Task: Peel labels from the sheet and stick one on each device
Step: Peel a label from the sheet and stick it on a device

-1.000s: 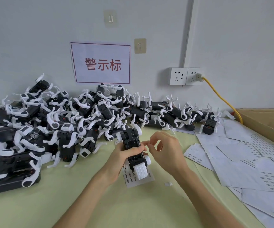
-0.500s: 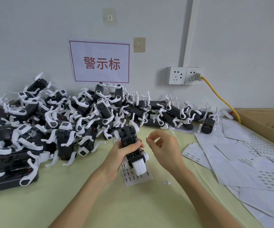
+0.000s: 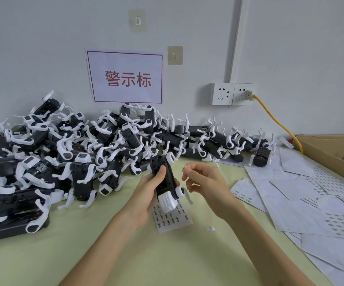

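- The left hand (image 3: 146, 195) is gripping a black and white device (image 3: 167, 182), fingers and thumb curled round its body, lifting it above the middle of the table (image 3: 105, 254).
- The right hand (image 3: 206, 186) is hovering just beside the device, apart from it, pinching a tiny label (image 3: 184, 168) between thumb and forefinger.
- The label sheet (image 3: 173, 219) is lying flat on the table under the held device, near the middle.
- A big pile of devices (image 3: 74, 157) is stretching along the far edge and filling the left side of the table.
- Used sheets (image 3: 311, 203) are overlapping along the right edge, beside a cardboard box (image 3: 332, 153).
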Tool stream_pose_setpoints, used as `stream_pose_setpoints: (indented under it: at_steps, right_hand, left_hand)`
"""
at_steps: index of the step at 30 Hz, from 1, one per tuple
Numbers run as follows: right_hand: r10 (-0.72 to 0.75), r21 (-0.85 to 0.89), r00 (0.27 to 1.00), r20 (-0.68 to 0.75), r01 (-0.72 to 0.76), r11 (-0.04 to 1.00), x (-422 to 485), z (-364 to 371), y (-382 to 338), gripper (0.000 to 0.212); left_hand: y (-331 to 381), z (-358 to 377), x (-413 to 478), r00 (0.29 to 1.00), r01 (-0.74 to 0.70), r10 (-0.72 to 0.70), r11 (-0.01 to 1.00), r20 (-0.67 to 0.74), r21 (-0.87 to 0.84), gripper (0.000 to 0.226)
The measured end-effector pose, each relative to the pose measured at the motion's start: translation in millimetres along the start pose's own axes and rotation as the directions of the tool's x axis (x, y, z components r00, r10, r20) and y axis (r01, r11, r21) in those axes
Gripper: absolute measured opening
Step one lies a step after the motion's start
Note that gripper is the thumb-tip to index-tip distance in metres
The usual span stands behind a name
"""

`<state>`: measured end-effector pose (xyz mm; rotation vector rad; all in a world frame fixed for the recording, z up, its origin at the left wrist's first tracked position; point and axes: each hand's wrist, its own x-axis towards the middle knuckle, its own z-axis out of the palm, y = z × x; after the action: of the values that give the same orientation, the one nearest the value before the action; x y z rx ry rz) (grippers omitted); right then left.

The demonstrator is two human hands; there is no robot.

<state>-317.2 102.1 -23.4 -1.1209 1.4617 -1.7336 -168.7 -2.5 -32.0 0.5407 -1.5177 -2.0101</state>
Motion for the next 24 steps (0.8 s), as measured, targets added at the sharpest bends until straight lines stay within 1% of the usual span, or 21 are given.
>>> stream_pose_setpoints:
  at_steps: [2,4,7,10,13,21,24]
  right_hand:
    - [0.013,0.024,0.999,0.045,-0.014,1.000,-1,2,0,0.017]
    - [0.023,0.039,0.997,0.075,-0.026,0.999,-2,4,1,0.017]
    - [0.031,0.051,0.994,0.103,-0.036,0.998,-3,6,2,0.017]
    - [0.044,0.058,0.991,0.127,-0.051,0.997,-4,11,4,0.015]
    - [0.044,0.068,0.989,0.138,-0.054,0.996,-5,14,4,0.015]
    - [0.037,0.056,0.995,0.093,-0.042,0.998,-6,15,3,0.015]
    - [0.033,0.045,0.996,0.080,-0.037,0.998,-6,16,3,0.016]
  left_hand:
    - [0,-2,2,0.998,0.070,-0.070,0.989,0.004,-0.128,0.042]
    - [-1,-3,3,0.995,0.099,-0.100,0.981,0.004,-0.165,0.048]
    - [-4,0,2,0.996,0.085,-0.085,0.989,0.006,-0.121,0.055]
    - [-8,4,2,0.998,0.046,-0.045,0.998,0.036,-0.030,0.061]
    - [-11,8,1,0.998,0.015,-0.016,0.999,0.055,0.030,0.063]
    - [-12,8,3,0.999,-0.019,0.016,0.998,0.049,0.061,0.067]
    - [-13,8,4,0.998,-0.039,0.035,0.995,0.045,0.087,0.062]
